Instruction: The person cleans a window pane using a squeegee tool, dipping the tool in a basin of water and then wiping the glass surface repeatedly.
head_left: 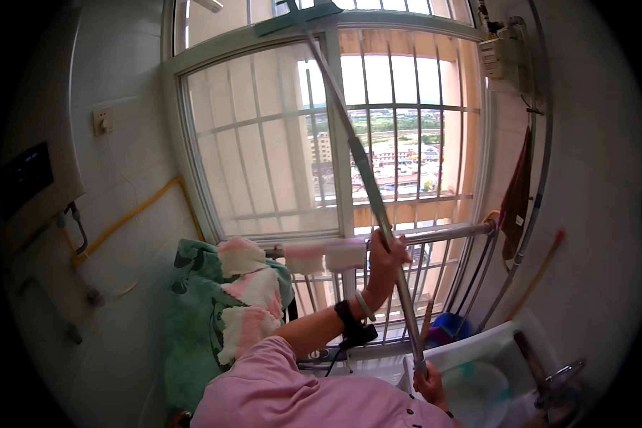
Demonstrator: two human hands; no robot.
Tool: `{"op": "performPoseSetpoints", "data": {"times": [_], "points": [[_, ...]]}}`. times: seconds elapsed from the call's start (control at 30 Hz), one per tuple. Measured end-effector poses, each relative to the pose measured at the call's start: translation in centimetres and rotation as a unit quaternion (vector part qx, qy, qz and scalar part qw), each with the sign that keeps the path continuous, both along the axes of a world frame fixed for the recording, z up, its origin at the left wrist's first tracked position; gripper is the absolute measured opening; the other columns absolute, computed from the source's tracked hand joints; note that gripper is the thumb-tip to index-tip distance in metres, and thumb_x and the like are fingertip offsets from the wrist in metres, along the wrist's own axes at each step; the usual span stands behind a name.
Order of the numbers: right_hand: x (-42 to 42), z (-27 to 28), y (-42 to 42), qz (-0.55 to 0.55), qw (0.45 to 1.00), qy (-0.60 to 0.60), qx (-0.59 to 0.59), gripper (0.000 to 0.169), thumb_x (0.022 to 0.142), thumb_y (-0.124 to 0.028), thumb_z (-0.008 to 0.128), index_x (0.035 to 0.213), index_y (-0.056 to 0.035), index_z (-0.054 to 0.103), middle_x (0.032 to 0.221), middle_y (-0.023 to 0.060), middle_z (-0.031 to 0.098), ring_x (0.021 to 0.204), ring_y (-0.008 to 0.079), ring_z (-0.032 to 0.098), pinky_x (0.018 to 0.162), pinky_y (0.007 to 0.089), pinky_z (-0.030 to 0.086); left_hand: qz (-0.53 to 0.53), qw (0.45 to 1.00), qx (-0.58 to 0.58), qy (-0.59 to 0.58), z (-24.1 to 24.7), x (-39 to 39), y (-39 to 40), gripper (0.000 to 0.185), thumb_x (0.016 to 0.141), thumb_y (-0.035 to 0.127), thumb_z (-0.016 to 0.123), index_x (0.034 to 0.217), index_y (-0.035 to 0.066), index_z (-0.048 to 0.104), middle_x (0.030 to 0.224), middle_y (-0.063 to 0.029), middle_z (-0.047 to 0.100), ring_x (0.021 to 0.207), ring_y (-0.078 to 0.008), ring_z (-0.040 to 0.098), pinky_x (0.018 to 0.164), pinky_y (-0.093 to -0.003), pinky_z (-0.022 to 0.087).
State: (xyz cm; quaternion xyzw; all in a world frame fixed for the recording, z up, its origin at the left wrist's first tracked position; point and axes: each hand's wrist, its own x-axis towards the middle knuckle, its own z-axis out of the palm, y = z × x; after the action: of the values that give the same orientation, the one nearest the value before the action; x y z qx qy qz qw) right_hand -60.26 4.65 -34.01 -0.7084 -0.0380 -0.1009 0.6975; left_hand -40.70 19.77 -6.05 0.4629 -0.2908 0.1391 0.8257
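Note:
A long pole (372,187) with a metal shaft and a grey-green sleeve slants up from lower right toward the top of the window. At its upper end a wide flat greenish head (299,18), like a squeegee or mop head, lies against or in front of the upper window frame (406,25); contact cannot be told. My left hand (383,257) wraps the shaft about midway, at the height of the metal rail (449,231). Lower down, my right hand (432,384) grips the pole's bottom end beside the white sink (476,342).
Pink and white cloths (251,289) and a green towel (192,321) hang at left. A water heater (37,107) and a yellow pipe (134,211) are on the left wall. Window bars stand beyond the glass. A faucet (559,380), a blue basin (452,323) and a brown cloth (515,198) are at right.

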Motion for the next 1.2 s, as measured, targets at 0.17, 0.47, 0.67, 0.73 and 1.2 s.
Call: {"op": "performPoseSetpoints", "data": {"times": [0.17, 0.47, 0.67, 0.73, 1.2], "points": [[-0.5, -1.2, 0.8, -0.008, 0.994, 0.046, -0.100, 0.024, 0.093, -0.025, 0.064, 0.086, -0.0047, 0.053, 0.058, 0.0029, 0.050, 0.051, 0.0107, 0.049, 0.048, 0.0319, 0.038, 0.111, 0.993, 0.038, 0.033, -2.7, 1.5, 4.9, 0.021, 0.098, 0.013, 0.054, 0.111, 0.005, 0.039, 0.078, -0.0032, 0.049, 0.052, -0.0098, 0.050, 0.046, -0.0240, 0.045], [-0.8, -1.7, 1.6, -0.021, 0.972, 0.106, -0.211, 0.026, 0.091, -0.027, 0.065, 0.087, -0.0042, 0.053, 0.059, 0.0093, 0.047, 0.054, 0.0147, 0.047, 0.051, 0.0358, 0.039, -0.029, 0.994, 0.026, 0.104, -6.9, 3.8, 6.1, 0.022, 0.097, 0.009, 0.051, 0.113, 0.004, 0.036, 0.075, -0.0047, 0.048, 0.051, -0.0124, 0.052, 0.050, -0.0260, 0.049], [7.9, 4.0, 0.1, -0.073, 0.933, -0.056, -0.348, 0.022, 0.087, -0.023, 0.068, 0.085, -0.0052, 0.055, 0.064, 0.0181, 0.053, 0.056, 0.0319, 0.058, 0.053, 0.0398, 0.043, 0.074, 0.994, -0.055, 0.059, -3.7, 9.6, 11.8, 0.022, 0.095, 0.008, 0.049, 0.113, 0.003, 0.036, 0.070, -0.0033, 0.046, 0.051, -0.0126, 0.052, 0.047, -0.0259, 0.048], [10.9, 9.2, 0.1, -0.058, 0.937, -0.067, -0.339, 0.025, 0.084, -0.027, 0.071, 0.087, -0.0061, 0.058, 0.063, 0.0181, 0.055, 0.061, 0.0415, 0.058, 0.056, 0.0440, 0.046, 0.081, 0.992, -0.071, 0.059, -1.4, 11.7, 13.3, 0.023, 0.095, 0.008, 0.050, 0.113, 0.003, 0.036, 0.068, -0.0032, 0.046, 0.051, -0.0131, 0.053, 0.047, -0.0261, 0.048], [3.4, 5.8, -1.7, -0.143, 0.930, 0.028, -0.338, 0.025, 0.081, -0.022, 0.072, 0.084, -0.0028, 0.056, 0.065, 0.0161, 0.052, 0.059, 0.0288, 0.055, 0.058, 0.0388, 0.045, 0.166, 0.976, -0.066, 0.123, -3.0, 7.9, 6.4, 0.017, 0.096, 0.011, 0.051, 0.108, 0.002, 0.046, 0.068, -0.0011, 0.048, 0.048, -0.0085, 0.049, 0.044, -0.0235, 0.044]]}}
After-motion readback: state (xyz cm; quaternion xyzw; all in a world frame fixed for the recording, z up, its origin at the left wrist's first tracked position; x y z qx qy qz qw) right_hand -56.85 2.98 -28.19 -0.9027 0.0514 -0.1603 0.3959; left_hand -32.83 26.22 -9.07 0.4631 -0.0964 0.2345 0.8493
